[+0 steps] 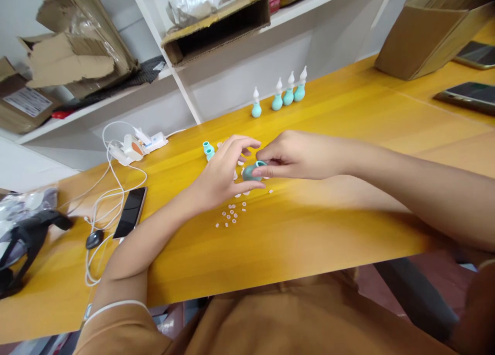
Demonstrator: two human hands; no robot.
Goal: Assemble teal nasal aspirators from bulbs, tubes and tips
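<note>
My left hand (224,172) and my right hand (292,154) meet over the yellow table (309,226). Between their fingertips is a teal rubber bulb (251,171), lying on its side with its open neck toward the right hand. The left hand cups it from the left. The right hand pinches at the bulb's neck; what is in its fingertips is too small to make out. Several small white pieces (231,214) lie scattered on the table just in front of the hands. Another teal bulb (208,150) without a tip stands behind the left hand.
Several finished teal bulbs with white tips (288,93) stand in a row at the table's back edge. A black phone (130,212), white cables and a power strip (133,145) lie to the left. A cardboard box (429,30) and two phones (466,95) are at the right.
</note>
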